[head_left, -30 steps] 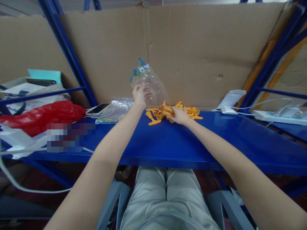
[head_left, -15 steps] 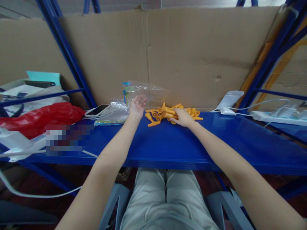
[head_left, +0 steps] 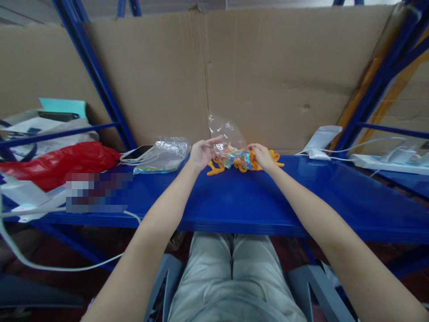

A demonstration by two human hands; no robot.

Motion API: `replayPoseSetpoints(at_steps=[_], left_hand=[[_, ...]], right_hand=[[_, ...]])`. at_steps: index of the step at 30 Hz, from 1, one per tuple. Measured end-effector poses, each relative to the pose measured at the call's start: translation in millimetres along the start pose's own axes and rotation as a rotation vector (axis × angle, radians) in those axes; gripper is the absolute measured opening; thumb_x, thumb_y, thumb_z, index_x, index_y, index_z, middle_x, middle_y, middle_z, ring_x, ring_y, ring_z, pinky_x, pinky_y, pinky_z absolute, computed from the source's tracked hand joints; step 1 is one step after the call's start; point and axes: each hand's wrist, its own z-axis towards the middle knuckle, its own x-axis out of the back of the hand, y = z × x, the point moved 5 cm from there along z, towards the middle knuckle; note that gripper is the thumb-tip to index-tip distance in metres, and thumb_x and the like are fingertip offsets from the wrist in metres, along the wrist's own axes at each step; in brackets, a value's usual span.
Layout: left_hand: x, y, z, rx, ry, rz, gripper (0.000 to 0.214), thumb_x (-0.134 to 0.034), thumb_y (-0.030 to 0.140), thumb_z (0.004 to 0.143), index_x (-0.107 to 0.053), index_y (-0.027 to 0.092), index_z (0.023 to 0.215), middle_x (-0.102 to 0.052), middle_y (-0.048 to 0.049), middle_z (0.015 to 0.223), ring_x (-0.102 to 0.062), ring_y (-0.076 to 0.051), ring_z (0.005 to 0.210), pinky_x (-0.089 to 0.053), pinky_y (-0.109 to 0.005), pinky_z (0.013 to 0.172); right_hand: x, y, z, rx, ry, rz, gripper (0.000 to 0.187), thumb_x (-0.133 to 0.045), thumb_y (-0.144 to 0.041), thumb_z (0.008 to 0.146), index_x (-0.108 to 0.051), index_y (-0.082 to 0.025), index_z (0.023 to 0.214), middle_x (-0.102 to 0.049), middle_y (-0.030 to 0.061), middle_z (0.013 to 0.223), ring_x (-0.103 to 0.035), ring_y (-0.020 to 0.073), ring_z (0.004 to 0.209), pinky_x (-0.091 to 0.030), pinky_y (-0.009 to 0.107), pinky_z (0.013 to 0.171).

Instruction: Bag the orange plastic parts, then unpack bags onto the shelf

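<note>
Between my two hands, a clear plastic bag [head_left: 225, 129] with a colourful printed strip [head_left: 237, 159] is held up above the shelf. My left hand [head_left: 201, 154] is at the bag's left side, its index finger stretched along the film and the bag's edge apparently between finger and thumb. On the right, my right hand [head_left: 263, 156] pinches the bag near the end of the printed strip. Behind and below the bag lies a pile of orange plastic pieces [head_left: 275, 157], partly covered by the film and my hands. One orange piece [head_left: 215, 169] lies at the pile's left front.
More clear bags [head_left: 161, 162] lie flat to the left, beside a phone [head_left: 140, 152] and white cable. Further left are a red plastic bag [head_left: 83, 156] and white items. A cardboard wall [head_left: 268, 80] closes off the back. A power strip [head_left: 392, 163] sits at the right.
My left hand has carried the clear bag rightward and turned it in front of the orange pieces. My right hand has left the pile and taken hold of the bag.
</note>
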Motion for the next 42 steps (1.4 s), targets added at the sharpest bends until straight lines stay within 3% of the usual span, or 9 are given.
replayPoseSetpoints(at_steps=[4, 8, 12, 17, 21, 25, 30, 36, 42], left_hand=[[6.7, -7.3, 3.8, 0.027, 0.074, 0.076, 0.033, -0.050, 0.012, 0.076, -0.071, 0.009, 0.101, -0.072, -0.0108, 0.111, -0.070, -0.018, 0.084, -0.058, -0.031, 0.075], [4.6, -9.5, 2.9, 0.006, 0.092, 0.131, 0.032, -0.059, 0.004, 0.074, -0.070, 0.014, 0.103, -0.071, -0.0083, 0.115, -0.069, -0.011, 0.073, -0.057, -0.022, 0.065], [-3.1, -6.7, -0.4, -0.032, 0.036, 0.137, 0.038, -0.062, 0.002, 0.076, -0.069, 0.018, 0.110, -0.068, -0.0069, 0.123, -0.071, -0.012, 0.079, -0.058, -0.021, 0.067], [-7.1, -9.7, -1.3, -0.029, 0.017, 0.175, 0.043, -0.062, 0.003, 0.078, -0.068, 0.020, 0.117, -0.066, -0.0077, 0.128, -0.072, -0.016, 0.086, -0.060, -0.026, 0.073], [-3.8, -19.5, 1.6, -0.001, 0.076, 0.219, 0.045, -0.061, 0.000, 0.079, -0.067, 0.019, 0.119, -0.065, -0.0097, 0.129, -0.072, -0.016, 0.082, -0.060, -0.027, 0.070], [-1.6, -23.2, 4.5, -0.018, 0.115, 0.232, 0.048, -0.060, 0.001, 0.080, -0.064, 0.019, 0.125, -0.064, -0.0110, 0.129, -0.072, -0.020, 0.092, -0.061, -0.028, 0.073], [-6.3, -15.6, 1.9, -0.076, 0.057, 0.218, 0.054, -0.058, -0.001, 0.079, -0.063, 0.023, 0.128, -0.060, -0.0084, 0.134, -0.070, -0.022, 0.102, -0.061, -0.027, 0.075], [-7.3, -10.3, -0.5, -0.087, 0.016, 0.251, 0.061, -0.057, 0.000, 0.079, -0.057, 0.026, 0.134, -0.059, -0.0071, 0.137, -0.071, -0.019, 0.092, -0.060, -0.024, 0.068], [8.2, -15.7, 10.4, -0.092, 0.159, 0.195, 0.066, -0.062, 0.002, 0.081, -0.046, 0.025, 0.141, -0.068, -0.0087, 0.119, -0.071, -0.017, 0.085, -0.059, -0.026, 0.068]], right_hand=[[-0.3, -1.6, 1.5, -0.199, 0.033, 0.322, 0.030, -0.043, -0.040, 0.087, -0.062, -0.021, 0.074, -0.067, 0.0032, 0.066, -0.068, 0.0196, 0.078, -0.050, 0.038, 0.088], [-8.3, -10.4, -5.4, -0.297, 0.007, 0.388, 0.033, -0.058, -0.053, 0.085, -0.062, -0.021, 0.081, -0.071, 0.0044, 0.078, -0.068, 0.0196, 0.088, -0.051, 0.037, 0.090], [-16.2, -18.5, -10.3, -0.314, -0.004, 0.465, 0.028, -0.069, -0.048, 0.080, -0.060, -0.023, 0.089, -0.072, 0.0031, 0.087, -0.069, 0.0190, 0.093, -0.053, 0.037, 0.092], [-18.2, -18.5, -11.6, -0.311, 0.034, 0.518, 0.028, -0.073, -0.041, 0.079, -0.058, -0.025, 0.095, -0.072, 0.0026, 0.089, -0.070, 0.0191, 0.093, -0.056, 0.038, 0.091], [-19.9, -11.4, -13.6, -0.276, 0.071, 0.485, 0.032, -0.074, -0.042, 0.078, -0.056, -0.025, 0.100, -0.071, 0.0025, 0.089, -0.069, 0.0194, 0.094, -0.055, 0.039, 0.092], [-21.9, -9.4, -13.1, -0.201, 0.101, 0.479, 0.040, -0.073, -0.045, 0.076, -0.054, -0.026, 0.105, -0.071, 0.0018, 0.086, -0.070, 0.0199, 0.090, -0.055, 0.040, 0.089], [-16.5, -11.4, -3.3, -0.094, 0.188, 0.462, 0.044, -0.072, -0.038, 0.077, -0.051, -0.026, 0.114, -0.068, 0.0016, 0.085, -0.068, 0.0187, 0.082, -0.056, 0.038, 0.083], [0.7, 1.1, 7.4, -0.105, 0.292, 0.406, 0.043, -0.063, -0.036, 0.082, -0.047, -0.027, 0.121, -0.063, 0.0017, 0.088, -0.064, 0.0166, 0.073, -0.055, 0.033, 0.066], [8.9, 0.5, 9.2, -0.083, 0.355, 0.395, 0.038, -0.066, -0.028, 0.079, -0.051, -0.025, 0.114, -0.062, 0.0015, 0.089, -0.063, 0.0158, 0.079, -0.054, 0.030, 0.069]])
